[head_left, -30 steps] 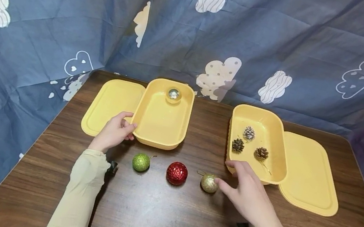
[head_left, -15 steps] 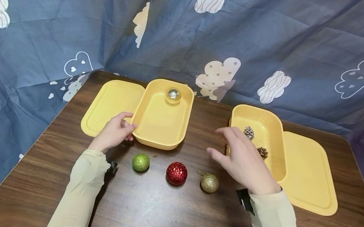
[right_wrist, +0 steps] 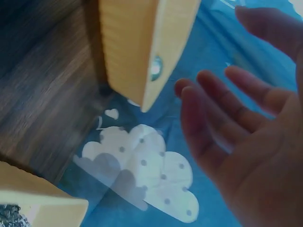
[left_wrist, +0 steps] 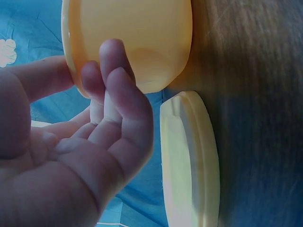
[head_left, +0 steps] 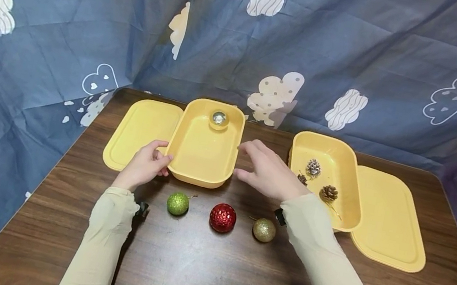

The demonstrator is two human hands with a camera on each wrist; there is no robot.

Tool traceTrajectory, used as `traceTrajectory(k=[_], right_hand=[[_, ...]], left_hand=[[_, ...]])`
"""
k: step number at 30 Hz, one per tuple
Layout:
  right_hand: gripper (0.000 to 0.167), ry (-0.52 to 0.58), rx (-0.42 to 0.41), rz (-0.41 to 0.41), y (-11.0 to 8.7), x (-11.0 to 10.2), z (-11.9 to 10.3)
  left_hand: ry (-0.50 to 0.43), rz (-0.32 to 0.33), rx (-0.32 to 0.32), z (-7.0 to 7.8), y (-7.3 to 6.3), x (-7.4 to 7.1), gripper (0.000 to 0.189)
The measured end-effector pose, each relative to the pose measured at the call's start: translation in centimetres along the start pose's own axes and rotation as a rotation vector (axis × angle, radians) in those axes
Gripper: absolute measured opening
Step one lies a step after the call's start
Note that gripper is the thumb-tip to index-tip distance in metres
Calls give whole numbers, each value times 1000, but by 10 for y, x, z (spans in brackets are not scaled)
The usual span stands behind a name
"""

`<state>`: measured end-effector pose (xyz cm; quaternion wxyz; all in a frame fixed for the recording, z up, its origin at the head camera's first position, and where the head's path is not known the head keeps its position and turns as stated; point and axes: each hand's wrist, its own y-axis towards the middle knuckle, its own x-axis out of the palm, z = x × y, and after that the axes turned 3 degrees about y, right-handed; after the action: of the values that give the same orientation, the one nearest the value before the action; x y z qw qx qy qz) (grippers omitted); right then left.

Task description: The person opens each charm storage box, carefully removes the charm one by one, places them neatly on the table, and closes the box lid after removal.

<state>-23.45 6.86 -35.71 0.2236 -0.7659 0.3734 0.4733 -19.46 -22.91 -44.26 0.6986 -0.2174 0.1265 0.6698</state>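
Observation:
My left hand (head_left: 145, 166) pinches the near left corner of the left yellow box (head_left: 198, 181), thumb over the rim and fingers outside; the left wrist view shows those fingers curled by the box wall (left_wrist: 156, 28). Inside that box, at the far end, sits a shiny silver-gold ball (head_left: 219, 119). Beside the box's right wall hovers my right hand (head_left: 267, 169), fingers spread and holding nothing. On the table in front lie a green glitter bauble (head_left: 178, 203), a red bauble (head_left: 223, 218) and a gold glitter bauble (head_left: 264, 230).
A second yellow box (head_left: 351, 215) at the right holds pine cones (head_left: 329, 193), one partly hidden by my right arm. Flat yellow lids (head_left: 393, 222) lie beside each box on the wooden table (head_left: 196, 274). A blue cloud-printed cloth (head_left: 211, 32) hangs behind.
My right hand has moved left and away from me, from beside the gold bauble and across the right box to the left box's right side. The left hand has stayed put.

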Motion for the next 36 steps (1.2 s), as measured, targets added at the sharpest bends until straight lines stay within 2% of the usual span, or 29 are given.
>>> traceTrajectory(k=[5, 11, 21, 26, 30, 36], right_hand=[[53, -39, -39, -37, 27, 10, 6], [51, -72, -13, -61, 56, 20, 11], [50, -141, 29, -68, 88, 34, 21], [49, -199, -3, -53, 103, 38, 27], [48, -237, -21, -54, 114, 38, 29], [53, -240, -7, -91, 129, 33, 24]], left_hand=[[0, 6, -3, -1, -1, -2, 50], [3, 6, 6, -2, -1, -3, 50], [12, 9, 9, -1, 0, -2, 50], [17, 7, 6, -3, 0, -1, 50], [7, 5, 14, -5, 1, -1, 49], [2, 10, 24, -3, 1, -1, 48]])
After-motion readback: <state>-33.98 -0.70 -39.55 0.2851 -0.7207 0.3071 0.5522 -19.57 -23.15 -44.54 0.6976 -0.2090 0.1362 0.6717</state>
